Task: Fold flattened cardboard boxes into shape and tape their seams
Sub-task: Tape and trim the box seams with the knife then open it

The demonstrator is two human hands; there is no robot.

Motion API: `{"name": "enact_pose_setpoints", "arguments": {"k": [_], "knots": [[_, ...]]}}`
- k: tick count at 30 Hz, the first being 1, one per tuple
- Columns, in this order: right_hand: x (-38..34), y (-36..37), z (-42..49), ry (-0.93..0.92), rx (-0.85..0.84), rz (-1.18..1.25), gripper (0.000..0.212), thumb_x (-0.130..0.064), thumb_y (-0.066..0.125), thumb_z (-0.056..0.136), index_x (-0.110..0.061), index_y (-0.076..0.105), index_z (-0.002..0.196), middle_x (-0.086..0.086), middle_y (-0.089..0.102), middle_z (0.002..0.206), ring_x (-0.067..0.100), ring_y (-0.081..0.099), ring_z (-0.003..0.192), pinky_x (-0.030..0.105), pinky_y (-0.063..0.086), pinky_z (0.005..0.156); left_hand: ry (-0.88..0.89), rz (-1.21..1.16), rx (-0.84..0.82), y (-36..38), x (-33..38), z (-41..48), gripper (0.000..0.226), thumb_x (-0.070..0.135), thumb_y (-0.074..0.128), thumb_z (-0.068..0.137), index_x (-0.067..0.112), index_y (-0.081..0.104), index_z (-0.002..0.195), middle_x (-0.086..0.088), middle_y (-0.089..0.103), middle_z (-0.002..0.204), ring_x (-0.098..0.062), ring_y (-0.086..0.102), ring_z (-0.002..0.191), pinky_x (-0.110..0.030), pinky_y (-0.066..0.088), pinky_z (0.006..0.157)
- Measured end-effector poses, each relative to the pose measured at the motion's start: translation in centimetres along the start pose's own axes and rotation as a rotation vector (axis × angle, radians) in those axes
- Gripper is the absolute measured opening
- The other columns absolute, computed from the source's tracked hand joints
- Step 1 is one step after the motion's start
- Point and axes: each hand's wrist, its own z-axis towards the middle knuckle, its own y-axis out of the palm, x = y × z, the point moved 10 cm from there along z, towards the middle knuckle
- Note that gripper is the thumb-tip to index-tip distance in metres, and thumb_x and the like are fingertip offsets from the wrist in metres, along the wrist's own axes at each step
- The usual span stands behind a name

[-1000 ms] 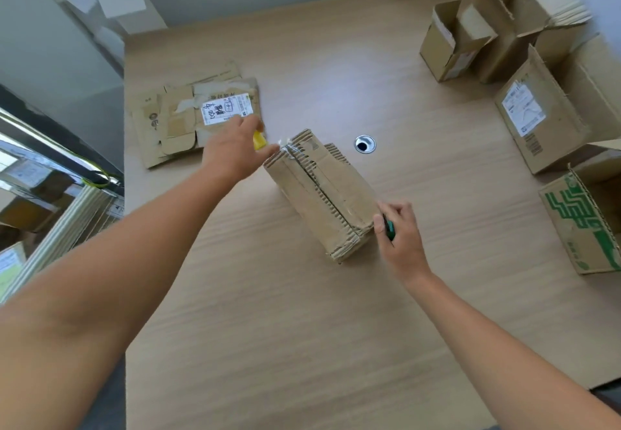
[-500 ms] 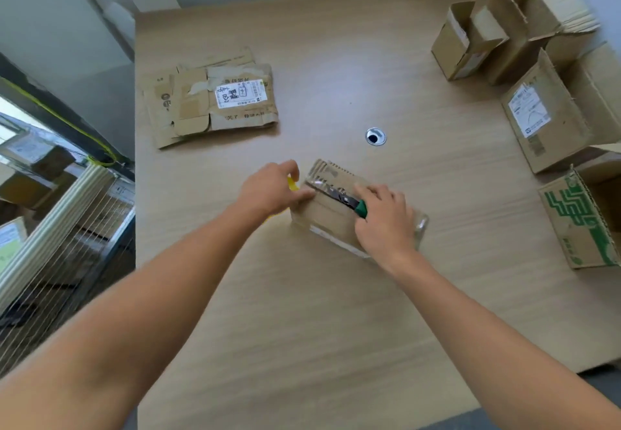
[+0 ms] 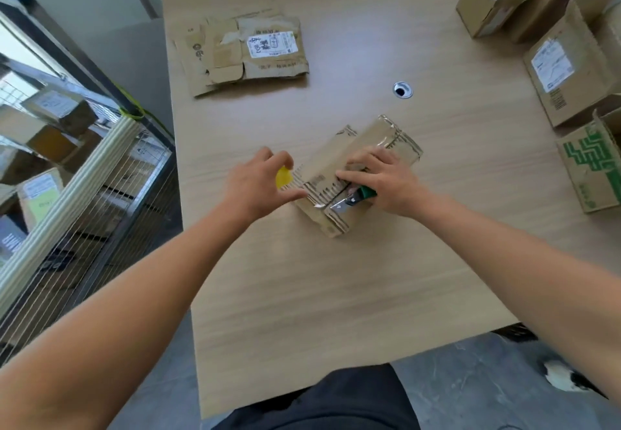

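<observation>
Centrally, one box [image 3: 321, 169]; right hand [image 3: 386, 177] grips one cutter [image 3: 356, 198], left hand [image 3: 257, 186] touches box, hold on one yellow piece [image 3: 284, 176] unclear.

Box: I see the cardboard box [image 3: 376, 142] lying on the table [image 3: 336, 295].
Left hand [image 3: 258, 184]: thumb on the box end, yellow thing [image 3: 284, 176] beside it; hold unclear.
Right hand [image 3: 386, 177]: atop the box, gripping a green-handled cutter [image 3: 351, 199].

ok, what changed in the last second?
The cardboard box dropped from tilted between the hands to lying on the table. The right hand, gripping the green cutter, moved from its near end onto its top. The left hand still holds the yellow item.
</observation>
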Motion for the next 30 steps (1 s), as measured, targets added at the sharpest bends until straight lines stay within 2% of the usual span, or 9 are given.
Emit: {"name": "enact_pose_setpoints", "arguments": {"k": [3, 4, 8, 11, 16, 22, 26, 28, 30], "knots": [[-1.5, -2.1, -2.7, 0.242, 0.296, 0.031, 0.019, -0.018, 0.076, 0.085, -0.002, 0.072, 0.095, 0.015, 0.064, 0.101, 0.035, 0.054, 0.096, 0.051, 0.053, 0.08, 0.047, 0.0, -0.076, 1.4, 1.4, 1.0, 0.059, 0.076, 0.069, 0.07, 0.036, 0.054, 0.111, 0.009, 0.049, 0.104, -0.025, 0.059, 0.091, -0.035, 0.042, 0.076], [-1.8, -2.1, -4.1, 0.37, 0.353, 0.09, 0.023, -0.025, 0.071, 0.09, -0.002, 0.068, 0.085, 0.013, 0.062, 0.098, 0.033, 0.053, 0.093, 0.05, 0.051, 0.079, 0.055, -0.015, -0.099, 1.9, 1.7, 1.2, 0.057, 0.076, 0.068, 0.07, 0.037, 0.055, 0.109, 0.01, 0.049, 0.103, -0.024, 0.059, 0.092, -0.035, 0.043, 0.076], [-2.7, 2.0, -8.4, 0.705, 0.276, 0.295, 0.035, -0.038, 0.078, 0.086, -0.006, 0.064, 0.084, 0.007, 0.059, 0.128, 0.025, 0.05, 0.125, 0.05, 0.041, 0.107, 0.08, -0.053, -0.163, 4.0, 3.4, 0.9, 0.052, 0.077, 0.068, 0.071, 0.038, 0.055, 0.103, 0.008, 0.054, 0.101, -0.021, 0.058, 0.094, -0.036, 0.047, 0.077], [-3.2, 3.2, -9.1, 0.641, 0.312, 0.334, 0.034, -0.024, 0.086, 0.081, -0.004, 0.058, 0.081, 0.012, 0.054, 0.144, 0.03, 0.04, 0.144, 0.046, 0.035, 0.117, 0.052, -0.069, -0.151, 5.0, 3.8, 0.1, 0.05, 0.079, 0.067, 0.07, 0.04, 0.053, 0.099, 0.009, 0.049, 0.099, -0.017, 0.053, 0.087, -0.036, 0.047, 0.076], [-2.8, 3.3, -8.2, 0.446, 0.382, 0.312, 0.033, -0.004, 0.09, 0.071, -0.004, 0.058, 0.082, 0.013, 0.064, 0.135, 0.031, 0.05, 0.139, 0.051, 0.045, 0.11, -0.001, -0.06, -0.132, 5.8, 3.3, -0.5, 0.043, 0.075, 0.066, 0.075, 0.039, 0.053, 0.096, 0.009, 0.046, 0.097, -0.015, 0.049, 0.083, -0.033, 0.041, 0.072], [-0.8, 2.3, -4.2, 0.17, 0.132, 0.364, 0.032, -0.007, 0.089, 0.075, -0.003, 0.057, 0.078, 0.014, 0.065, 0.135, 0.032, 0.051, 0.137, 0.056, 0.045, 0.109, -0.056, -0.182, -0.109, 4.6, 1.9, -2.9, 0.018, 0.051, 0.061, 0.09, 0.036, 0.058, 0.101, 0.003, 0.054, 0.099, -0.024, 0.057, 0.094, -0.037, 0.048, 0.081], [-0.1, 1.6, -2.8, 0.257, 0.052, 0.51, 0.029, -0.009, 0.082, 0.084, -0.003, 0.054, 0.082, 0.008, 0.063, 0.137, 0.024, 0.049, 0.14, 0.043, 0.045, 0.11, -0.047, -0.306, -0.076, 2.1, 2.1, -4.2, 0.011, 0.037, 0.061, 0.09, 0.038, 0.06, 0.101, 0.004, 0.056, 0.1, -0.021, 0.057, 0.095, -0.037, 0.046, 0.084], [0.2, -0.3, -3.6, 0.37, 0.226, 0.547, 0.019, -0.009, 0.077, 0.089, -0.005, 0.059, 0.086, 0.003, 0.069, 0.122, 0.021, 0.062, 0.124, 0.034, 0.048, 0.099, 0.001, -0.339, -0.066, 0.7, 3.1, -4.6, 0.013, 0.035, 0.062, 0.09, 0.037, 0.06, 0.103, 0.007, 0.055, 0.1, -0.017, 0.055, 0.094, -0.034, 0.045, 0.083], [-0.2, -2.1, -5.4, 0.528, 0.407, 0.711, 0.016, -0.023, 0.07, 0.096, -0.015, 0.061, 0.084, -0.014, 0.064, 0.086, 0.006, 0.062, 0.082, 0.023, 0.045, 0.074, 0.038, -0.381, -0.072, -0.4, 4.1, -5.2, 0.016, 0.036, 0.057, 0.089, 0.037, 0.061, 0.105, 0.009, 0.054, 0.101, -0.011, 0.053, 0.095, -0.033, 0.043, 0.084]]}}
